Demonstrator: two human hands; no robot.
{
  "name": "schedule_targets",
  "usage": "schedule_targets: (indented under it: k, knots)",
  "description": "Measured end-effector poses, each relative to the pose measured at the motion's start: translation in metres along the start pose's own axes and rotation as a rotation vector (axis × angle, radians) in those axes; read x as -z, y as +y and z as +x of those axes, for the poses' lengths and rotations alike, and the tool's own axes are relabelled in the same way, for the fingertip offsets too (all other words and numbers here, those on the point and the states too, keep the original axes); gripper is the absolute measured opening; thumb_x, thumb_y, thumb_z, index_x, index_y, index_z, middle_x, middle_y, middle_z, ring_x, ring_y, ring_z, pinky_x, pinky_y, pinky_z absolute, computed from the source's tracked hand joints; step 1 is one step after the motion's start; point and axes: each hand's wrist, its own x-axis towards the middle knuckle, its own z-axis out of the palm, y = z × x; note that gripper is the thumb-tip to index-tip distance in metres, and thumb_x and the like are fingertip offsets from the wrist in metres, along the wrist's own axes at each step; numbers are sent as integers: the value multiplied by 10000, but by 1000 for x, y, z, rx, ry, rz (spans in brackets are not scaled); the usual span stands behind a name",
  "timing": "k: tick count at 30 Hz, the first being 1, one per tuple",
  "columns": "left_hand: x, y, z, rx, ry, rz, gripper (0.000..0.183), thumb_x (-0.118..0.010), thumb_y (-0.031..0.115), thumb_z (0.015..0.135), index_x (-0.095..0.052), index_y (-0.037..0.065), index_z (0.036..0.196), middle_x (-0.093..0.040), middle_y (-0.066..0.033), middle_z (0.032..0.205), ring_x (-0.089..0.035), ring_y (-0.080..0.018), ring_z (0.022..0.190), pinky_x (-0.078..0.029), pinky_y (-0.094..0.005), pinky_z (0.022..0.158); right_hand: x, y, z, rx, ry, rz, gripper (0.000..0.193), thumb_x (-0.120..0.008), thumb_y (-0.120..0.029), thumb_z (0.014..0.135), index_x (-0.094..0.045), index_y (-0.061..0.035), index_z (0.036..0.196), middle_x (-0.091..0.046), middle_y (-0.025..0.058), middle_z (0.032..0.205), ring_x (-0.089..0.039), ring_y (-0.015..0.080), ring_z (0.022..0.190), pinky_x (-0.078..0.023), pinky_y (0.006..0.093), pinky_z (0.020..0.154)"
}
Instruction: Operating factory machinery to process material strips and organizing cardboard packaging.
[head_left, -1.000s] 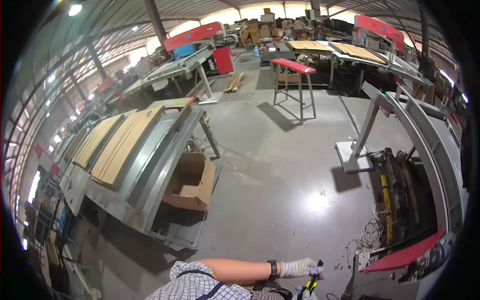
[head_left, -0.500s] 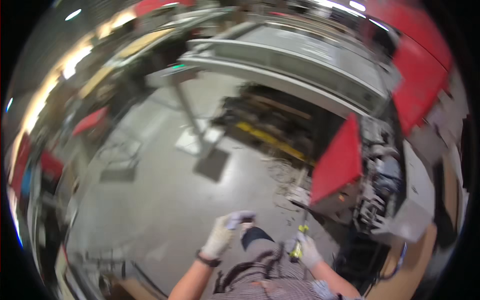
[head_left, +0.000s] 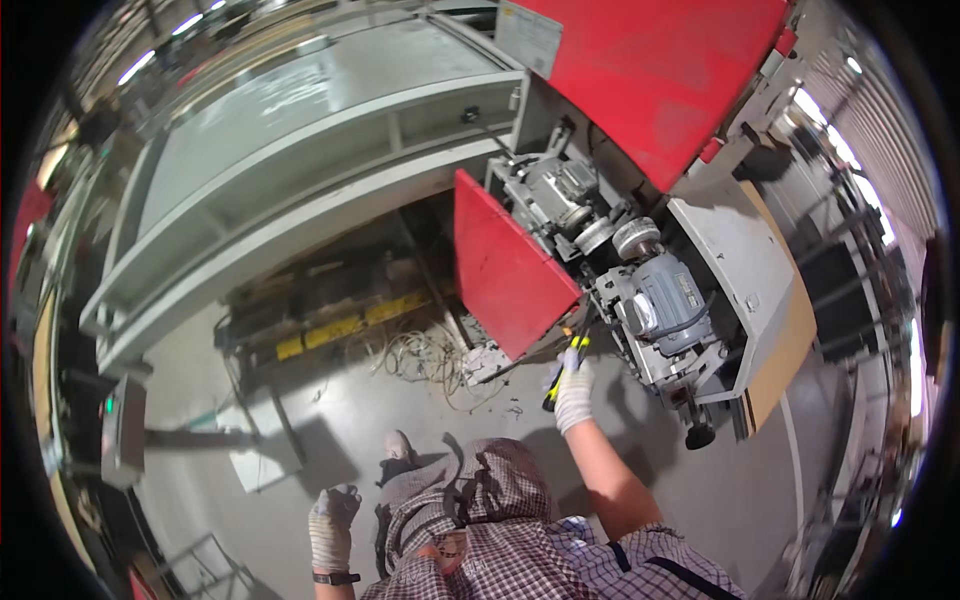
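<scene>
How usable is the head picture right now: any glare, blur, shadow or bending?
In the head view, glare patches mark the table; shadow darkens the space beneath; straight edges bow toward the rim; the motor looks fairly sharp; the right hand's tool shows too small for detail.

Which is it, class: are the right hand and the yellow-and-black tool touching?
Touching. The head view shows the right hand closed around the tool.

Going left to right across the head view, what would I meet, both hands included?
Grey box with green light, white floor plate, left hand, light shoe, right hand, blue-grey motor, brown board.
</scene>
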Motion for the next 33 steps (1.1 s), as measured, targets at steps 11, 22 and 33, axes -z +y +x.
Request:
schedule_targets:
  k: [11,22,33]
  knots:
    - [-49,173,215,94,-368,363,285,-547,316,970,-638,55,1038,-677,-56,956,-641,-200,898,-514,-385,866,-78,-80,59,139,410,3,306,-518,-333,978,-526,-68,825,-507,53,544,-444,174,350,-365,310,333]
    - [-174,165,285,174,-654,660,515,-469,426,987,-600,-53,1120,-652,-163,1041,-648,-266,960,-522,-388,889,-120,-94,61,82,474,181,318,-569,-353,961,-536,-72,815,-501,31,555,-472,159,392,-366,299,351]
    - [-292,161,303,246,-883,738,420,-558,366,955,-623,-25,1093,-663,-131,1041,-644,-241,970,-496,-372,910,-122,-73,80,-3,437,363,253,-587,-322,959,-483,-119,848,-442,-20,561,-418,114,416,-350,284,382]
